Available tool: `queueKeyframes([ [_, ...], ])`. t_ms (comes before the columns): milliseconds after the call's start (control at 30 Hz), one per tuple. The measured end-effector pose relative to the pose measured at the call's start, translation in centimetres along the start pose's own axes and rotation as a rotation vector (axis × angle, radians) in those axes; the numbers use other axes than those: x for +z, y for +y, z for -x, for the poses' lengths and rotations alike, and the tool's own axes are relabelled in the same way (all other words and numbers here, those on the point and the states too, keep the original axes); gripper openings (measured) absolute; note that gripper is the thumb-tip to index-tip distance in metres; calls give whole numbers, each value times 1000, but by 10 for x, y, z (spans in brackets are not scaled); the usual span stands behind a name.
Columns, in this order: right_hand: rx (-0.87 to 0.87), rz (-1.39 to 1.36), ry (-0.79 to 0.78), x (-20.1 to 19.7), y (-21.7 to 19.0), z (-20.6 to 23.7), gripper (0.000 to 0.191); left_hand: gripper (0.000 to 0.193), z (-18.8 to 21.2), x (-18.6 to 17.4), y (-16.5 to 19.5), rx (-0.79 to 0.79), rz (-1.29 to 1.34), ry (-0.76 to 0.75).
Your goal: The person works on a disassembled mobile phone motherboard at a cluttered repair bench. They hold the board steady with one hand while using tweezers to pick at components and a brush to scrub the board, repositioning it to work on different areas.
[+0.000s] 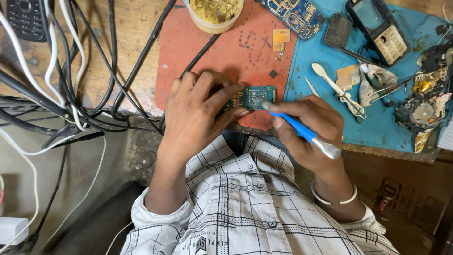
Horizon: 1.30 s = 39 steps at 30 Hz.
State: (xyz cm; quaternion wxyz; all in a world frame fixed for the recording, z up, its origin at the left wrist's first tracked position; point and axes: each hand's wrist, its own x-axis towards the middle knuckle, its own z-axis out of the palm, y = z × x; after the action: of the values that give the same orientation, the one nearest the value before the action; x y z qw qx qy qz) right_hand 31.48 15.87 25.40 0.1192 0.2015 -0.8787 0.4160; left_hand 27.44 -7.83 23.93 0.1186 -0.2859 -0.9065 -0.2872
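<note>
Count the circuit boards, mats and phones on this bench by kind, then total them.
Circuit boards: 2, one under the left hand, one at the top
Mats: 2, red and blue
Phones: 2, black keypad, opened one
Total: 6

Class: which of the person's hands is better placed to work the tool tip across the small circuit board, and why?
The right hand: it grips the blue-handled tool, tip at the circuit board's right edge. The left hand pins the board to the red mat.
</note>
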Motion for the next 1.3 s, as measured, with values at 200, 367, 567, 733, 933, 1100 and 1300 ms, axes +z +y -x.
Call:
queueKeyframes([
  [200,9,6,13,-1,-1,-1,9,42,0,0,1,-3,-7,-4],
  [367,12,-8,-61,-3,6,0,7,42,0,1,2,-6,5,-11],
  [567,13,-4,-70,1,9,0,13,42,-1,1,1,4,0,-2],
  [733,38,-38,-65,-1,-2,-3,14,41,-2,1,0,3,-4,-7],
  [933,37,-68,-60,-2,-10,-2,16,42,-1,3,3,4,-3,-5],
  [1100,76,-120,-112,-13,1,27,14,42,2,4,9,-13,-13,-20],
  [1300,351,-28,510,-33,25,59,23,42,5,4,13,-27,12,-36],
])
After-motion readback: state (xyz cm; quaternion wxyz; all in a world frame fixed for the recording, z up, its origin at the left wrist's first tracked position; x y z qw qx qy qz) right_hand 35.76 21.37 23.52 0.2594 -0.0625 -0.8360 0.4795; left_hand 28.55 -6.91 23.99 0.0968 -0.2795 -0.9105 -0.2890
